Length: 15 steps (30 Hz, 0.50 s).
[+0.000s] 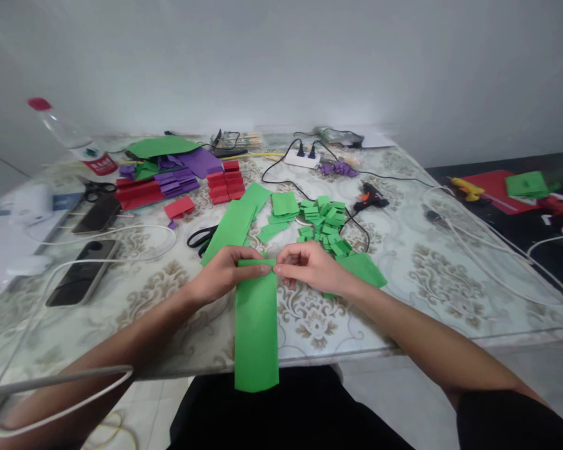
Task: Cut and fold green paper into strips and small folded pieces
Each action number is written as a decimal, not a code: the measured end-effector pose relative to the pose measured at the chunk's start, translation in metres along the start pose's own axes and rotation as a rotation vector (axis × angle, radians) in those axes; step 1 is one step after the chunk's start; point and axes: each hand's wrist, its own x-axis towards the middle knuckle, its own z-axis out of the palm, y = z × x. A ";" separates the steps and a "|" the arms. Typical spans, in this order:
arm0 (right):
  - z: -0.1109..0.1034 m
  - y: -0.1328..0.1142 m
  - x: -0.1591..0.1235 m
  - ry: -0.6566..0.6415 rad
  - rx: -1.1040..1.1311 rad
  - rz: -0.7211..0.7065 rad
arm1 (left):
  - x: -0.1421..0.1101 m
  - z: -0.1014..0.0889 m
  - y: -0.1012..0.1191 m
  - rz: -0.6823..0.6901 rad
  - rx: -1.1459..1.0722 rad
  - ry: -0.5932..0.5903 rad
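Observation:
A long strip of green paper (256,325) hangs over the table's front edge, its top end folded over. My left hand (228,270) pinches that end, thumb on top of the fold. At the strip's top right corner, my right hand (309,267) grips the same fold between thumb and fingers. Behind my left hand lie another green strip (232,228) and the black-handled scissors (201,239), partly covered by it. Small folded green pieces (326,219) are heaped beyond my right hand, and a green sheet (363,269) lies partly under my right wrist.
Red folded papers (226,184) and purple ones (178,182) lie at the back left, near a bottle (87,150). Two phones (82,272) rest at left. A black glue gun (371,197) and a power strip (303,157) have trailing cords. A white cable (488,250) crosses the right side.

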 end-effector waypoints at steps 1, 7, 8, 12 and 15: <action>0.000 0.000 0.000 0.004 0.001 -0.003 | 0.000 0.000 0.000 0.011 0.003 0.001; 0.001 0.002 0.000 0.033 0.008 -0.040 | -0.001 0.003 -0.002 0.241 0.060 0.117; 0.001 0.002 0.000 0.036 0.014 -0.043 | -0.001 0.003 -0.002 0.271 0.078 0.126; 0.002 0.002 0.000 0.049 0.035 -0.052 | -0.003 0.005 -0.003 0.300 0.104 0.146; 0.002 0.001 0.000 0.058 0.041 -0.053 | -0.003 0.005 -0.003 0.282 0.093 0.156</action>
